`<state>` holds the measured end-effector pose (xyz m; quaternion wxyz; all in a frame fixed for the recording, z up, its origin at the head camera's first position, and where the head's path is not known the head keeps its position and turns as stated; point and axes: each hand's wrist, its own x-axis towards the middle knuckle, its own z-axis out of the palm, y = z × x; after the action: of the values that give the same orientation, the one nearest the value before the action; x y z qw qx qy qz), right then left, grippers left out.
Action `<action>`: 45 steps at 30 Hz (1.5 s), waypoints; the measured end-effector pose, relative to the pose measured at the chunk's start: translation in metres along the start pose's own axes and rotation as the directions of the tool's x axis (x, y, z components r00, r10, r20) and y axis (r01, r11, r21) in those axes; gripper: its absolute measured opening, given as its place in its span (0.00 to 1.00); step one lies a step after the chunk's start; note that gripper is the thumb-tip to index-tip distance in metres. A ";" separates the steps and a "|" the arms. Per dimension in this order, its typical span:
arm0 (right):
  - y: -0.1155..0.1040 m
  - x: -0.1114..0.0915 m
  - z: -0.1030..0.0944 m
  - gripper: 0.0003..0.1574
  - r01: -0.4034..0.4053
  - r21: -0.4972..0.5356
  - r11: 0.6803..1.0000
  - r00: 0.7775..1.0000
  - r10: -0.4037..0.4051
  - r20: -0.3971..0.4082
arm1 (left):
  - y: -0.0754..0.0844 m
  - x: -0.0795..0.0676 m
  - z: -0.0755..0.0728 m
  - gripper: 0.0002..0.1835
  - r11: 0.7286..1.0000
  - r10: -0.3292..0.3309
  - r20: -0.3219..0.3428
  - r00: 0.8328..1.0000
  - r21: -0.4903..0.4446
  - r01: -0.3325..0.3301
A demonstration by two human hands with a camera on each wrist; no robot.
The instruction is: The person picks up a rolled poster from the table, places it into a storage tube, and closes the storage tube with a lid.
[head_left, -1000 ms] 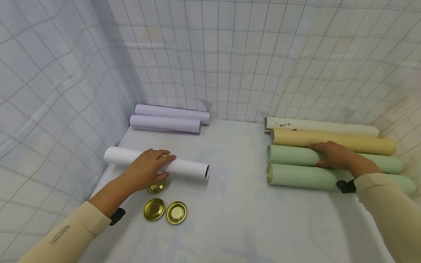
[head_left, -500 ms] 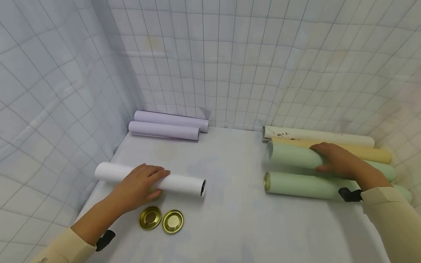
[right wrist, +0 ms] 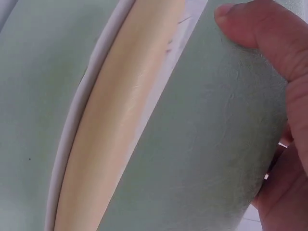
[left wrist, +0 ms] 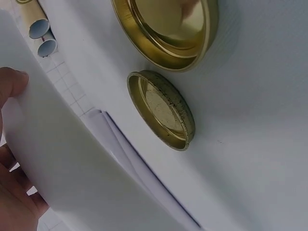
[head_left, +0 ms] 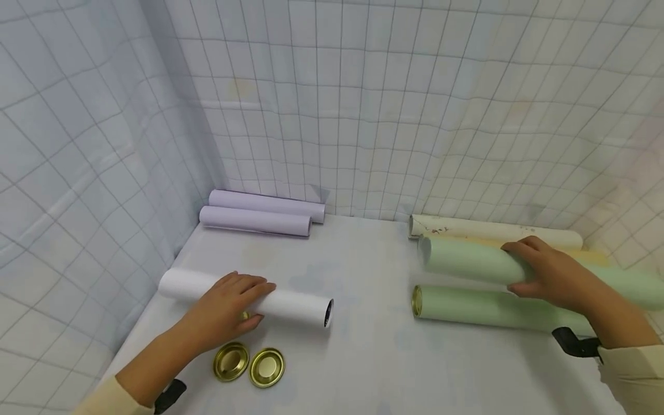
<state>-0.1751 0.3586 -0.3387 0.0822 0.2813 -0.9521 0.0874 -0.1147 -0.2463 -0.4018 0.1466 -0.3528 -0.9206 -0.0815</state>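
A plain white tube (head_left: 301, 305) is gripped by my left hand (head_left: 223, 311), thumb on the near side and fingers over the far side. Below this hand, two gold round lids (head_left: 267, 367) lie on the table, and a third gold lid (head_left: 245, 316) is mostly hidden by the hand. My right hand (head_left: 550, 271) grips a pale green tube (head_left: 467, 259) and holds it raised, with its left end above the yellow tube (head_left: 593, 257). A second green tube (head_left: 477, 306), its left end capped in gold, lies nearer on the table.
Two lavender tubes (head_left: 254, 222) lie side by side at the back left. A cream tube with a floral print (head_left: 498, 229) lies at the back right against the grid-patterned cloth wall (head_left: 353, 104). Pale white table surface (head_left: 363, 346) shows between the two groups.
My right hand has lifted the green tube from beside the yellow one and shifted it right. The white tube has come slightly nearer in my left hand. The head view has tilted upward.
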 end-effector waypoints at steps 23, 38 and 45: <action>-0.051 -0.015 0.023 0.45 0.237 -0.043 0.971 0.942 -0.240 -0.236 | 0.001 0.012 -0.018 0.33 0.998 0.067 -0.080 0.995 0.002 -0.067; -0.074 -0.027 0.033 0.46 0.248 -0.056 0.967 0.926 -0.254 -0.281 | 0.012 0.026 -0.035 0.35 0.992 0.127 -0.128 0.984 0.013 -0.126; -0.083 -0.028 0.035 0.45 0.258 -0.069 0.964 0.912 -0.266 -0.312 | 0.020 0.030 -0.039 0.36 0.991 0.133 -0.129 0.983 0.020 -0.131</action>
<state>-0.1100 0.2967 -0.3685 0.2492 0.3875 -0.8811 0.1073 -0.1140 -0.2230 -0.3544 0.2134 -0.4062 -0.8840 -0.0894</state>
